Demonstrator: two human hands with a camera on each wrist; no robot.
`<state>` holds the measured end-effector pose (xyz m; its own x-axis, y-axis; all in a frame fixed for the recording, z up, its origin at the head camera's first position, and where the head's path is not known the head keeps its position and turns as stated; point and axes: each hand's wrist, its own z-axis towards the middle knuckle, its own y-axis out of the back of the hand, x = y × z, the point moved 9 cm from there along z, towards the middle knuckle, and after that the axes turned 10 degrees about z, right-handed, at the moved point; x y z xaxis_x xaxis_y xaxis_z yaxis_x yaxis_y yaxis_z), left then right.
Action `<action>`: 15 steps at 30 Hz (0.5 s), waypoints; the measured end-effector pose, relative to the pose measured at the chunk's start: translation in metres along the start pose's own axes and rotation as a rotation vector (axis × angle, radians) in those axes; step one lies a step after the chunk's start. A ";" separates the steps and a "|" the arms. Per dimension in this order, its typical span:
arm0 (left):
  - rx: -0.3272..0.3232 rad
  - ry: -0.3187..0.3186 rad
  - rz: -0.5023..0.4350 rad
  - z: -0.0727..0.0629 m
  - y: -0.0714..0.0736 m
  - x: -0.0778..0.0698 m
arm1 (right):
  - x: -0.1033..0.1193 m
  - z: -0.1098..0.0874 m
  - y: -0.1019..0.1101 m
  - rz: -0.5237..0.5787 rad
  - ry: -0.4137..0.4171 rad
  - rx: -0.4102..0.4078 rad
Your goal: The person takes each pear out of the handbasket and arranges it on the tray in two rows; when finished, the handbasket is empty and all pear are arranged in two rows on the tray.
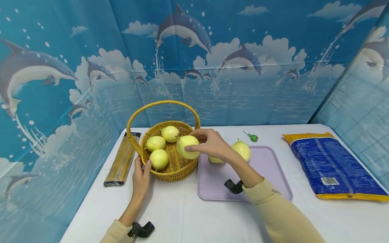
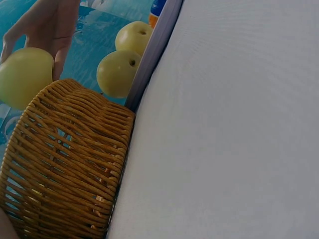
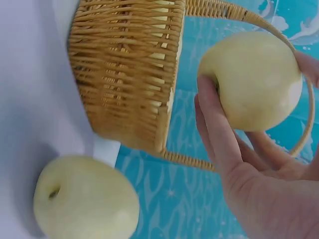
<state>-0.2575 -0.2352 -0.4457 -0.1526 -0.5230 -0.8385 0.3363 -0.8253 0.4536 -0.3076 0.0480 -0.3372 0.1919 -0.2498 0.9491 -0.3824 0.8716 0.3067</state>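
I can read nothing from here: the barcode label [image 1: 329, 181] on the blue bag [image 1: 335, 160] at right and the sleeve marking [image 1: 275, 191] at lower right are too small.

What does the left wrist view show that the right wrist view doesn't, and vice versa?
Only the left wrist view: two loose fruits rather than one, a corner of the blue bag, and a sliver of the left hand.
Only the right wrist view: the arched handle of the woven basket.
Both: the basket's woven side, and the right hand holding a fruit.
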 end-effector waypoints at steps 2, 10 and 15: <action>0.002 0.001 0.006 -0.001 0.000 0.000 | -0.003 -0.008 0.010 0.021 -0.023 -0.038; 0.009 -0.010 0.005 0.002 -0.002 -0.002 | -0.019 -0.041 0.058 0.135 -0.119 -0.182; 0.009 -0.005 -0.011 0.000 -0.001 -0.001 | -0.029 -0.061 0.086 0.142 -0.171 -0.259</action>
<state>-0.2576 -0.2335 -0.4451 -0.1609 -0.5154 -0.8417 0.3261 -0.8327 0.4475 -0.2906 0.1563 -0.3427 -0.0096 -0.1658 0.9861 -0.1480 0.9755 0.1626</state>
